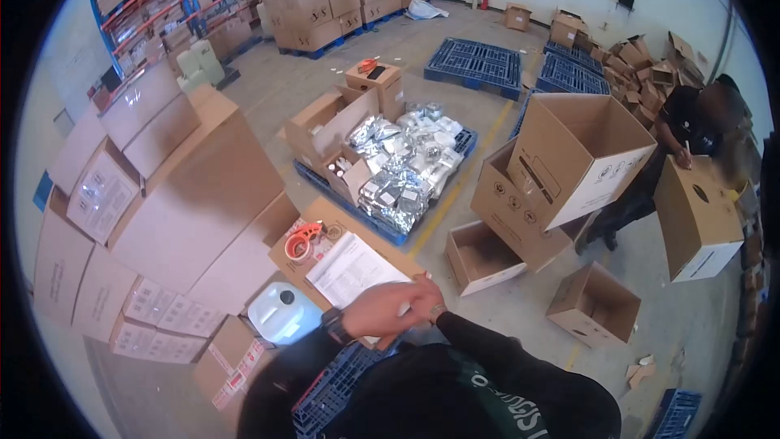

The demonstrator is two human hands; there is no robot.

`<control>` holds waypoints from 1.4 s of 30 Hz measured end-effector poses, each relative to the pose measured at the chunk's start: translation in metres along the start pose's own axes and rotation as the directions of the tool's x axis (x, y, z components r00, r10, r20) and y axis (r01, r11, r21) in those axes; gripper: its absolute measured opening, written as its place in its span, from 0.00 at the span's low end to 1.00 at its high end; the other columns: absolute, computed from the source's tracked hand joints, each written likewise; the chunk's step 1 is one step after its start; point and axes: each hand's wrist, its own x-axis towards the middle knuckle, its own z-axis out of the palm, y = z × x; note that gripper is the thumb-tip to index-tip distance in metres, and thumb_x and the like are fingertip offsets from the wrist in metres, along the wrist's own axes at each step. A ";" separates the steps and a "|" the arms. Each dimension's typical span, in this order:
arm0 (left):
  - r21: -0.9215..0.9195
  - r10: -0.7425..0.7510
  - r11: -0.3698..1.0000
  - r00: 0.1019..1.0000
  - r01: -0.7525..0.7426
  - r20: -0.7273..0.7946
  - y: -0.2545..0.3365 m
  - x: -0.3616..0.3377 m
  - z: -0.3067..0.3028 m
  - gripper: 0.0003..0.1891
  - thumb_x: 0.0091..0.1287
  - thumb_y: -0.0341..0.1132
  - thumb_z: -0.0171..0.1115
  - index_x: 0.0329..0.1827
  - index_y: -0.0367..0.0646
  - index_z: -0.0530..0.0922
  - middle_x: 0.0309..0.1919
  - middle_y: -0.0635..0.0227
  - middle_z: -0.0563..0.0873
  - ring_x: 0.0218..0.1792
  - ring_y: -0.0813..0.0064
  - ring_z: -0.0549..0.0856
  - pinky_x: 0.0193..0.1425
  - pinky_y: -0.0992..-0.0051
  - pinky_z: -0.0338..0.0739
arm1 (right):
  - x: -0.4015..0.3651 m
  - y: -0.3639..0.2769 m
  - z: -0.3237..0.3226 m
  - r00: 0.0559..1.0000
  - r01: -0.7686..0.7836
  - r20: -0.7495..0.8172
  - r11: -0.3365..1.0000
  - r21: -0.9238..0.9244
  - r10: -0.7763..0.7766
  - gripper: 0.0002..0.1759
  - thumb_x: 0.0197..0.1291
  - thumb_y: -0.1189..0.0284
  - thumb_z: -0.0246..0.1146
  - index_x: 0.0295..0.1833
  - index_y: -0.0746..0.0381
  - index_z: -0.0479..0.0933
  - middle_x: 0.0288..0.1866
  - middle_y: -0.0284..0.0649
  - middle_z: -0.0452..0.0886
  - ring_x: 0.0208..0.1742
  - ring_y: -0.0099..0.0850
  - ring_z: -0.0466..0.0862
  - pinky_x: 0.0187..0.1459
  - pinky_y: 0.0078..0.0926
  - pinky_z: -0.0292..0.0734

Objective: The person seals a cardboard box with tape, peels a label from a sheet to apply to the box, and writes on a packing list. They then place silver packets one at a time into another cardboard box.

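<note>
My left hand [376,310], with a dark watch [332,325] on its wrist, meets my right hand [426,301] in front of my body. Both hands are closed together, fingers overlapping. A small whitish spot shows between them; I cannot make out what it is. Just beyond the hands, printed papers [356,271] lie on a cardboard box [325,218]. An orange tape dispenser [302,241] rests on the same box, left of the papers. Close to my left forearm stands a pale translucent jerrycan [283,315] with a black cap.
Stacked cartons [195,187] rise at left. Ahead, a blue pallet [390,233] carries silvery packets [398,187] and open boxes. Large open cartons [581,150] stand at right, near a person [691,126] writing on a box [700,215]. Blue pallets [474,63] lie farther back.
</note>
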 end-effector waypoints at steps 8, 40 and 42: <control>-0.582 -0.869 0.483 0.442 0.655 -0.224 -0.214 -0.166 0.215 0.49 0.66 0.46 0.74 0.76 0.22 0.53 0.57 0.44 0.83 0.56 0.62 0.85 0.56 0.65 0.83 | 0.027 0.013 0.028 0.993 -0.020 -0.121 0.991 -0.132 0.004 0.23 0.57 0.61 0.73 0.55 0.60 0.79 0.38 0.46 0.87 0.43 0.48 0.88 0.48 0.44 0.83; -0.907 -0.791 0.030 0.545 -0.419 -0.277 -0.234 -0.157 0.106 0.28 0.82 0.56 0.48 0.68 0.40 0.74 0.52 0.65 0.88 0.45 0.77 0.85 0.47 0.72 0.80 | 0.008 -0.053 -0.047 0.999 0.045 -0.001 0.941 0.334 -0.048 0.20 0.68 0.56 0.68 0.42 0.65 0.82 0.34 0.44 0.88 0.36 0.31 0.87 0.42 0.31 0.80; -0.870 -0.761 0.045 0.547 -0.491 -0.348 -0.245 -0.161 0.088 0.29 0.82 0.56 0.48 0.70 0.39 0.73 0.56 0.63 0.87 0.52 0.74 0.85 0.55 0.70 0.79 | 0.009 -0.050 -0.043 0.997 0.072 -0.002 0.920 0.386 -0.077 0.19 0.68 0.56 0.68 0.42 0.64 0.82 0.34 0.43 0.89 0.35 0.29 0.86 0.42 0.31 0.79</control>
